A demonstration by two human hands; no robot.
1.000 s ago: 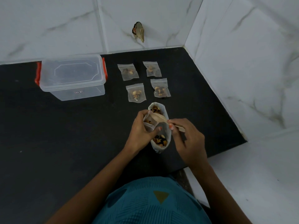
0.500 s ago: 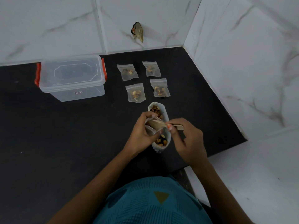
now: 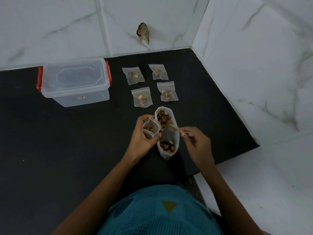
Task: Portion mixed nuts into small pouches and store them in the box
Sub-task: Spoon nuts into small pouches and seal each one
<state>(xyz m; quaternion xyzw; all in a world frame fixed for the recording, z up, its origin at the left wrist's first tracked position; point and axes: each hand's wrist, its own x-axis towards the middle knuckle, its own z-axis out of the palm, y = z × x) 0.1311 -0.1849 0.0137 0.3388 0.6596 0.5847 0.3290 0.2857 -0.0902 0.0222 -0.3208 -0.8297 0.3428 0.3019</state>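
Left hand (image 3: 144,139) curls around a small open pouch (image 3: 151,131), held mouth up with a few nuts inside. Right hand (image 3: 194,143) pinches the handle of a wooden spoon (image 3: 172,127) between thumb and fingertips. The spoon's bowl sits over the nut bag (image 3: 170,139), just beside the pouch. The bag lies open on the black counter (image 3: 67,158), with nuts at both ends. Beyond it, four filled pouches (image 3: 142,96) lie flat, two by two. The lidded clear box (image 3: 94,99) with red clips stands apart, to their left.

Counter (image 3: 67,150): black.
Walls (image 3: 50,22): white, grey-veined marble.
Box (image 3: 74,82): clear, red latches.
Shirt (image 3: 160,212): teal, mustard triangle.
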